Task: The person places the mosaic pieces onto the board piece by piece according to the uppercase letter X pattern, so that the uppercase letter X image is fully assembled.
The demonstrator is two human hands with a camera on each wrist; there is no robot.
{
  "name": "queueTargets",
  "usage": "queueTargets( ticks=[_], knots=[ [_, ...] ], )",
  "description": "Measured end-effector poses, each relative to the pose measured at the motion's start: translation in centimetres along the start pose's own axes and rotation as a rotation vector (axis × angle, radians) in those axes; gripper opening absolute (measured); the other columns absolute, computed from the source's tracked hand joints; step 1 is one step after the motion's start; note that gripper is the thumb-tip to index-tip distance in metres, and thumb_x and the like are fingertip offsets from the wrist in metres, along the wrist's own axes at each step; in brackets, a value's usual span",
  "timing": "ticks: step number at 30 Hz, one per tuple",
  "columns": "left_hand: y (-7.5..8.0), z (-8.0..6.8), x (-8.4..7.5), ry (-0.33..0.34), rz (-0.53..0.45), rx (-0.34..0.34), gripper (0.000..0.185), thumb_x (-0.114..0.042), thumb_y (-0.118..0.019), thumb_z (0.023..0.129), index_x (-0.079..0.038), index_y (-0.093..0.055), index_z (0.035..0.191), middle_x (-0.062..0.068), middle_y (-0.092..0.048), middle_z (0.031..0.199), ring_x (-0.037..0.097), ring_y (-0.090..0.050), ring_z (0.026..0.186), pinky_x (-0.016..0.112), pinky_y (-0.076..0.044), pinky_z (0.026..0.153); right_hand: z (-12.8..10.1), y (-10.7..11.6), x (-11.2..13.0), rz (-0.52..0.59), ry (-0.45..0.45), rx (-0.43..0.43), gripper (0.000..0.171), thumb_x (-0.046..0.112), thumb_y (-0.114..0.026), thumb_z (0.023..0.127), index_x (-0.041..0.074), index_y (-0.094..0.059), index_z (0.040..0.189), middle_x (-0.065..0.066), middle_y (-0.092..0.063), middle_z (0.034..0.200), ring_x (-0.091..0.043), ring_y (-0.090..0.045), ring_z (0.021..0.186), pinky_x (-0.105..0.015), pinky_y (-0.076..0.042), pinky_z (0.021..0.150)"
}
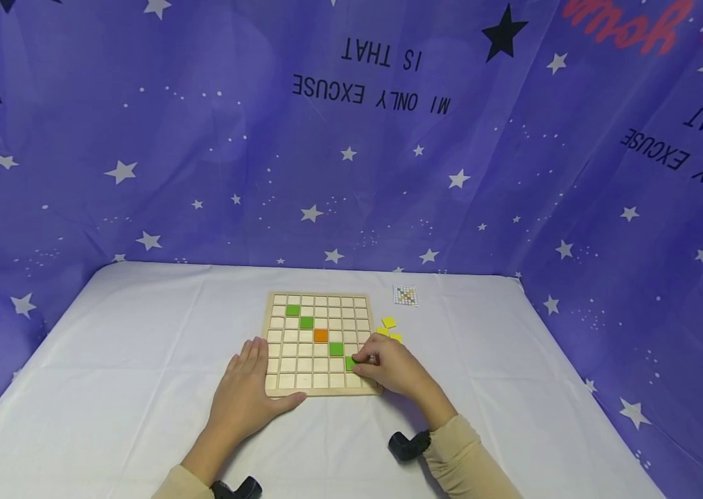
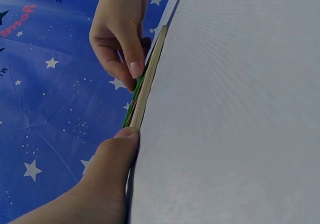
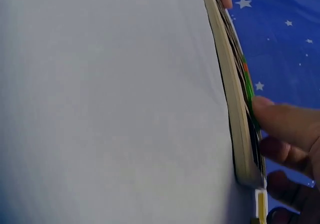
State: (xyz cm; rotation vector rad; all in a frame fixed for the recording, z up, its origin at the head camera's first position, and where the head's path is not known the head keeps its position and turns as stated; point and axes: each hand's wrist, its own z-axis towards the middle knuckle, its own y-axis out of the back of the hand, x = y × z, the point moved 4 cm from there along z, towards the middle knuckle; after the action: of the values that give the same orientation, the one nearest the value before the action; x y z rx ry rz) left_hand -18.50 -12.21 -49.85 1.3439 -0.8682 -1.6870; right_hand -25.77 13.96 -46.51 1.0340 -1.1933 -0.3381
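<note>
Pressing a small green square tile [image 1: 349, 362] into a cell near the square wooden grid board's [image 1: 319, 343] lower right corner, the right hand [image 1: 392, 367] pinches it with curled fingers; the left hand [image 1: 245, 391] lies flat, fingers straight, bracing the board's left edge. A tilted tile could jam or land 1 cell off the green diagonal.
</note>
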Motion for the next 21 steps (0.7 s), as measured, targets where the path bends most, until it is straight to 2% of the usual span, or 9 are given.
queueTargets(
  ticks=[3, 5, 10, 13, 18, 21],
  knots=[
    [0.0, 0.0, 0.0, 0.000, 0.000, 0.001, 0.130, -0.082, -0.066, 0.068, 0.012, -0.028, 0.150, 0.028, -0.030, 0.158, 0.043, -0.027, 0.149, 0.056, -0.023, 0.122, 0.1, 0.5, -0.2, -0.014, 0.013, -0.013, 0.015, 0.028, -0.077, 0.088, 0.022, -0.078, 0.102, 0.014, -0.062, 0.090, -0.007, -0.053, 0.074, -0.022, -0.047, 0.063],
    [0.1, 0.0, 0.0, 0.000, 0.000, 0.002, 0.130, -0.082, -0.066, 0.069, 0.012, -0.028, 0.150, 0.028, -0.029, 0.158, 0.043, -0.027, 0.149, 0.056, -0.022, 0.122, 0.3, 1.1, -0.8, -0.025, -0.010, -0.066, 0.018, 0.028, -0.075, 0.089, 0.020, -0.076, 0.105, 0.012, -0.062, 0.087, -0.008, -0.054, 0.073, -0.023, -0.047, 0.062],
    [0.1, 0.0, 0.0, 0.000, 0.001, 0.003, 0.130, -0.082, -0.066, 0.069, 0.012, -0.028, 0.150, 0.028, -0.029, 0.158, 0.043, -0.026, 0.149, 0.056, -0.022, 0.123, 1.2, 2.7, -3.5, -0.124, -0.197, -0.270, 0.028, 0.032, -0.072, 0.091, 0.016, -0.072, 0.114, 0.005, -0.060, 0.084, -0.012, -0.052, 0.070, -0.026, -0.043, 0.059],
    [0.0, 0.0, 0.0, 0.001, 0.006, 0.006, 0.131, -0.083, -0.064, 0.068, 0.012, -0.028, 0.151, 0.028, -0.029, 0.158, 0.043, -0.026, 0.149, 0.056, -0.022, 0.123, 1.7, 3.4, -5.0, -0.188, -0.303, -0.339, 0.034, 0.035, -0.071, 0.090, 0.014, -0.070, 0.116, 0.001, -0.060, 0.083, -0.015, -0.052, 0.070, -0.028, -0.040, 0.058],
    [0.1, 0.0, 0.0, -0.001, 0.006, 0.004, 0.131, -0.084, -0.064, 0.068, 0.012, -0.028, 0.151, 0.027, -0.029, 0.158, 0.043, -0.026, 0.149, 0.056, -0.022, 0.123, 2.3, 3.7, -6.2, -0.220, -0.392, -0.341, 0.041, 0.042, -0.072, 0.088, 0.011, -0.071, 0.115, -0.003, -0.060, 0.085, -0.019, -0.052, 0.072, -0.028, -0.038, 0.056],
    [0.1, 0.0, 0.0, -0.001, 0.004, 0.003, 0.131, -0.083, -0.065, 0.068, 0.012, -0.028, 0.151, 0.027, -0.029, 0.158, 0.043, -0.026, 0.149, 0.056, -0.022, 0.123, 2.7, 3.6, -6.3, -0.223, -0.407, -0.329, 0.041, 0.044, -0.072, 0.088, 0.011, -0.072, 0.111, -0.003, -0.060, 0.086, -0.019, -0.052, 0.073, -0.028, -0.038, 0.057]
  ],
)
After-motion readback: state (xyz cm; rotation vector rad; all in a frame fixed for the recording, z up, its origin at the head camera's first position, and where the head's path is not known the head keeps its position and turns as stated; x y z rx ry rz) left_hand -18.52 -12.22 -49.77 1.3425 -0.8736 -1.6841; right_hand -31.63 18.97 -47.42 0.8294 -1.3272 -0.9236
